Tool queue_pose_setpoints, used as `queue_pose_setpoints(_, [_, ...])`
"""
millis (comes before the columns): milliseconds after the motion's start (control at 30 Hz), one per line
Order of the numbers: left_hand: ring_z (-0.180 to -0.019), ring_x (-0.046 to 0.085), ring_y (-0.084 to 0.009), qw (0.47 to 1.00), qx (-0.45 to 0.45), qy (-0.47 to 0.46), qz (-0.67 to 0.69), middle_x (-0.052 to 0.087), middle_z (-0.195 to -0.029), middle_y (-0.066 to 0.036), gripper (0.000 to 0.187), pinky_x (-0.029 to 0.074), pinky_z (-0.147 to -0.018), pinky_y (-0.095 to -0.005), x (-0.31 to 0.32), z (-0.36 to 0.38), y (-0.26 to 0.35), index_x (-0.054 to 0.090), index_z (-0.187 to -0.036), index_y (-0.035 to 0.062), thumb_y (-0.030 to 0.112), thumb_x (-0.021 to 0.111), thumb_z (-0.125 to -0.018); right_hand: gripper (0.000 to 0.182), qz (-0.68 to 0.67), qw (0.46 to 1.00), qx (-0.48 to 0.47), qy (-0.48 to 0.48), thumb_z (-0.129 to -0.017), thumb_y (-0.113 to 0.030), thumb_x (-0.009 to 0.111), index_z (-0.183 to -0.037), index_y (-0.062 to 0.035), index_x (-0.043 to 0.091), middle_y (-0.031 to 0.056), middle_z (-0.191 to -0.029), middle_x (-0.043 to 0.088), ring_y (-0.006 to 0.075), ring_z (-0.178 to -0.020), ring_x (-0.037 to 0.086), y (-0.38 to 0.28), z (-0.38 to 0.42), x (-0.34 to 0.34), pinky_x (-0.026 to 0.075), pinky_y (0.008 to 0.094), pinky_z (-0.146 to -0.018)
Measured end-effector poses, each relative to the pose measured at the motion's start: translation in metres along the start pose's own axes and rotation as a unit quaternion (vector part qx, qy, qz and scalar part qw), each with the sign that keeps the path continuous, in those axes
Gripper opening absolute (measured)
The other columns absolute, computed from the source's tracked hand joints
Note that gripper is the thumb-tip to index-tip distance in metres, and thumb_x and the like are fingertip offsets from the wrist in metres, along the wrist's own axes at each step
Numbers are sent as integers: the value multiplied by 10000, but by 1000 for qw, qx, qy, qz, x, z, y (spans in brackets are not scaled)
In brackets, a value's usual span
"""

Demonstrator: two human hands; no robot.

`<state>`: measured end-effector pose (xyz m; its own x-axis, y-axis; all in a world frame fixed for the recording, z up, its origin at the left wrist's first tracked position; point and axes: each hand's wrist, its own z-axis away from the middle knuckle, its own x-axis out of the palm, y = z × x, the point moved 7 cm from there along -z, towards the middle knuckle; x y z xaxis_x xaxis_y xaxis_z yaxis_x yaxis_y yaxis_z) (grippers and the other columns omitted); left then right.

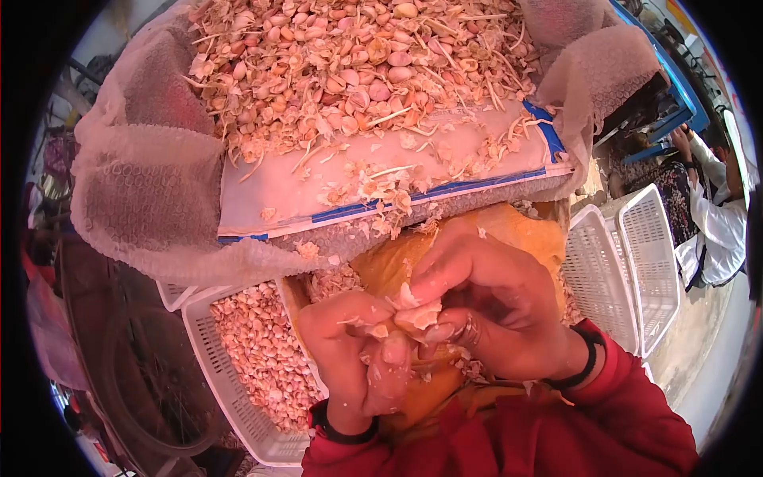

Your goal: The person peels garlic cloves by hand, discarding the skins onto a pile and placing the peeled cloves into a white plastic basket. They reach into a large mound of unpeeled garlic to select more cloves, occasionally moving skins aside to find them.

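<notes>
Between my two hands, above an orange cloth (497, 230), is a garlic clove (417, 318) with pale skin flaking off it. Thumb and fingers of my left hand (358, 342) are closed on its left side. My right hand (501, 306) pinches it from the right, fingers curled. Shreds of dry skin cling to the fingertips of both. Just beyond my hands lies a large heap of garlic cloves (342, 71), mixed with loose skins and thin stalks. It rests on a white sheet with a blue border (278, 187).
Bubble wrap (151, 175) drapes around the heap's edges. At lower left stands a white plastic basket (214, 370) holding many cloves. Stacked white baskets (604, 274) are on the right. Another person in a white top (715, 222) sits at far right beside a blue frame (675, 95).
</notes>
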<state>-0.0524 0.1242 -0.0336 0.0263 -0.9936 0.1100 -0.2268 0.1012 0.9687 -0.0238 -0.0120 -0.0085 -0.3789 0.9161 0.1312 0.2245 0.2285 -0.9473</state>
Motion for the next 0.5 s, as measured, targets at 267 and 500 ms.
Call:
queue_pose_setpoints(267, [-777,469,-126,993,95,13,-71,457,-937,-67,363,401,-709,-255,-21,-4,10,412,-1044,39,315,559,-858,196,-74,993,87,-31,-824,0,662,-986,13,553,59,-932,521,108,-856,584,18,-11,27,499,228,-755])
queue_pose_setpoints(500, [-872,477,-132,984,60,144,-83,407,-996,-84,385,417,-755,-280,-70,18,-4,384,-1062,29,310,578,-884,168,76,997,6,-32,-819,-43,657,-883,-14,504,78,-863,517,162,-763,576,42,-22,71,479,265,-667])
